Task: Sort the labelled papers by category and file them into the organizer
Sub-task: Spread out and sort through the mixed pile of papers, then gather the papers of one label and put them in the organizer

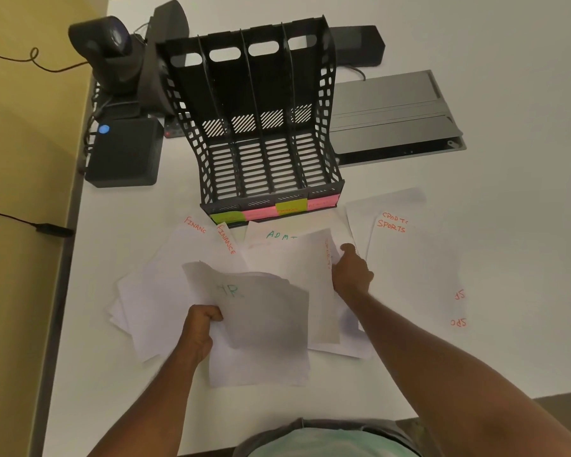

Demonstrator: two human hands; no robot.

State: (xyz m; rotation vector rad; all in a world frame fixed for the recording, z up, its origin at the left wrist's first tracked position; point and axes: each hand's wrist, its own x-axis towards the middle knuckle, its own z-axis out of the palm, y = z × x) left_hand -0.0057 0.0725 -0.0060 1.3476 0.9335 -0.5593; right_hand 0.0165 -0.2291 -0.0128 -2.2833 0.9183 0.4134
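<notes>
White labelled papers lie spread on the white table in front of a black four-slot organizer (261,133), whose slots hold no papers and whose front carries green, pink and yellow sticky labels. My left hand (200,328) grips a stack of sheets with an "HR" paper (261,311) on top, lifted and curled. My right hand (351,270) pinches the edge of a sheet with red lettering (314,268), raised off the pile. "FINANCE" papers (185,249) lie left, an "ADM…" paper (277,235) lies in the middle, and "SPORTS" papers (409,258) lie right.
A black camera (112,51) and a black box (124,151) with cables stand at the table's far left. A grey flat device (393,117) lies right of the organizer. The table's left edge (63,291) runs beside a yellow wall.
</notes>
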